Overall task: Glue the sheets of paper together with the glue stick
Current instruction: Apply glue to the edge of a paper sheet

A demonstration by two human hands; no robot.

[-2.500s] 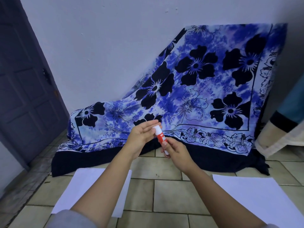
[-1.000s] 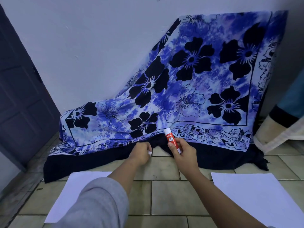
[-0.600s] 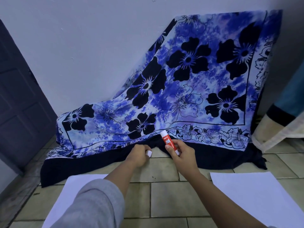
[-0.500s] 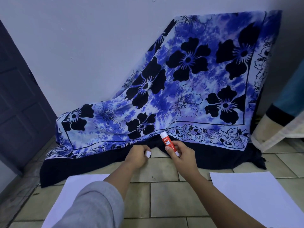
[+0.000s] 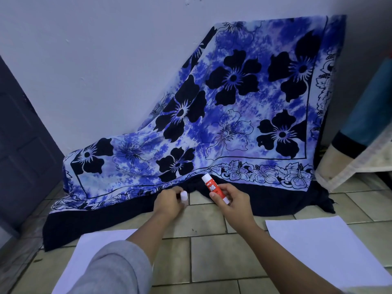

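Head view, glue stick uncapped. The floral cloth [image 5: 233, 115], draped against the wall [image 5: 106, 60] with its dark hem on the tiled floor [image 5: 212, 259], serves as the landmark.

The right hand [image 5: 232, 201] is clamped round the lower part of the glue stick [image 5: 214, 188]. It holds the stick tilted, white top end up, just in front of the middle of the cloth's hem. The left hand [image 5: 168, 202] pinches the small white cap [image 5: 184, 195] at its fingertips, also in front of the hem and slightly nearer the cloth's left end. Cap and stick are apart.

Progress: opening is done, and gluing appears not yet begun. The left sheet [image 5: 99, 240] and the right sheet [image 5: 318, 249] lie flat on the floor, nearer the viewer than the cloth. One lies below its left half and one below its right half, well apart from each other and from both hands. No glue trace is discernible on either. Still to do, by this judgement, are spreading glue on one sheet, laying the other on it and pressing.

Containers: the stick's tube is the only one in view. Whether glue is wound out past its rim cannot be told.
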